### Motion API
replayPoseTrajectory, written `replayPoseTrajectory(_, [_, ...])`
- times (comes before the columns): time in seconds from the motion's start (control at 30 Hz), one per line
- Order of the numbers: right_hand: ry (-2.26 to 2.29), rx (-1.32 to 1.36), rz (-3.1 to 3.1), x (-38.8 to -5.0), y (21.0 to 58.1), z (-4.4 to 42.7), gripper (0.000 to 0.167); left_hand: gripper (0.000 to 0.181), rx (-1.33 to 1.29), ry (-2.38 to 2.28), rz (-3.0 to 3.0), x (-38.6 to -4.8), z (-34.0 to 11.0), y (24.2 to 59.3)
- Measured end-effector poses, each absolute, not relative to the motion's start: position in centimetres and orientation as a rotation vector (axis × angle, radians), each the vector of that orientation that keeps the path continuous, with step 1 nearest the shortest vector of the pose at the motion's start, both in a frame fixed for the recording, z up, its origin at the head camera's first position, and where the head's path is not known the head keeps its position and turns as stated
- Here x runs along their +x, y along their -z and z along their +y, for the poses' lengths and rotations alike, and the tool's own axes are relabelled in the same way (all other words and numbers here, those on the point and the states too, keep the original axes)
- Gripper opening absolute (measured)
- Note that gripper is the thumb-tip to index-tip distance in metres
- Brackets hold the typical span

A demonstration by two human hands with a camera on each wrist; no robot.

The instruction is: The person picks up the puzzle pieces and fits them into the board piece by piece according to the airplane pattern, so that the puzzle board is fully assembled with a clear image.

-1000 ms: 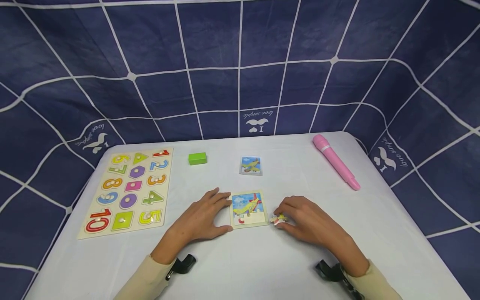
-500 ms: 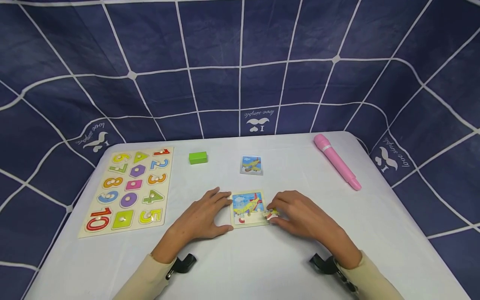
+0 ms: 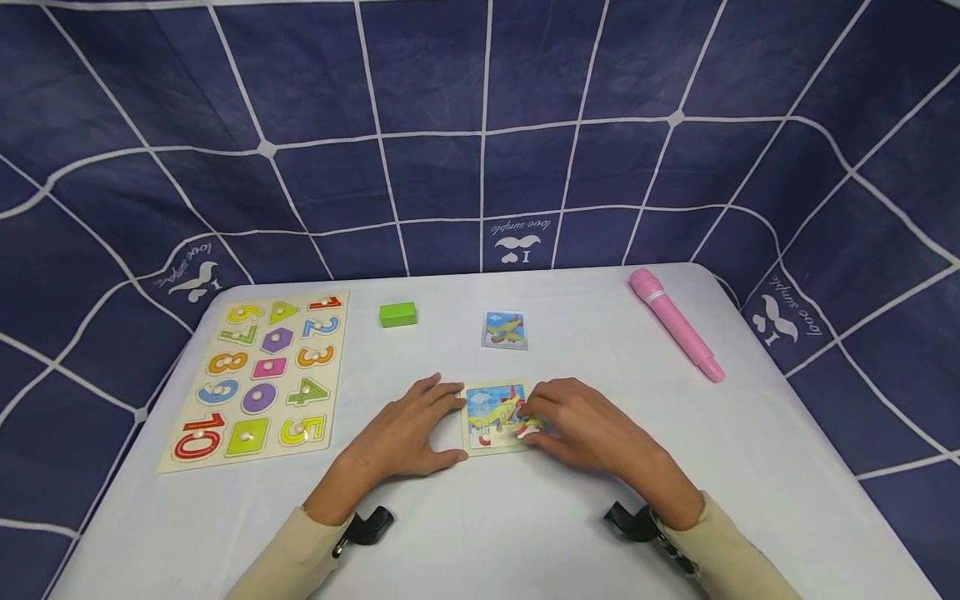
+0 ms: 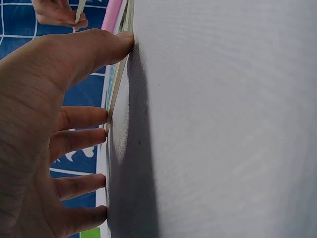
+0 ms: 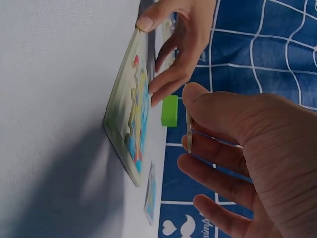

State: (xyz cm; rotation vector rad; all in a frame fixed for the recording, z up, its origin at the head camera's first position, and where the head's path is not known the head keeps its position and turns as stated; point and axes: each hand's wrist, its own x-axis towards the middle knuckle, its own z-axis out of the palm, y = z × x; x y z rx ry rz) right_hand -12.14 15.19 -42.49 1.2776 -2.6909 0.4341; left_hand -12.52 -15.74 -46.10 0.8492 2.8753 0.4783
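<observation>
A small wooden jigsaw board (image 3: 491, 452) with a yellow airplane picture lies between the hands. Its lower part shows bare backing. My left hand (image 3: 401, 433) rests at the board's left side, its fairly straight fingertips and thumb touching the edge; the left wrist view shows this contact too. My right hand (image 3: 588, 425) pinches a puzzle piece (image 3: 528, 427) between thumb and fingers over the board's lower right. In the right wrist view the piece (image 5: 188, 134) appears edge-on, held above the board (image 5: 119, 114) and apart from it. The hand hides the board's right edge.
Behind the board lies a small airplane picture card (image 3: 505, 331). A green block (image 3: 397, 314) is at back left, near a number and shape puzzle board (image 3: 288, 433). A pink toy microphone (image 3: 678, 327) lies at the right. Dark blue gridded cloth (image 3: 427, 175) encloses the table.
My right hand has carried the puzzle piece leftward from beside the board to over its lower right part. My left hand has stayed at the board's left edge.
</observation>
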Motion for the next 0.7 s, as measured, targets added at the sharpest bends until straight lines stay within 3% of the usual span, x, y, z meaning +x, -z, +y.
replayPoseTrajectory(0.7, [-0.425,1.335,-2.659,-12.5,43.9,13.1,0.028,0.075,0.858,-0.489,2.88,-12.5,-15.8,46.0])
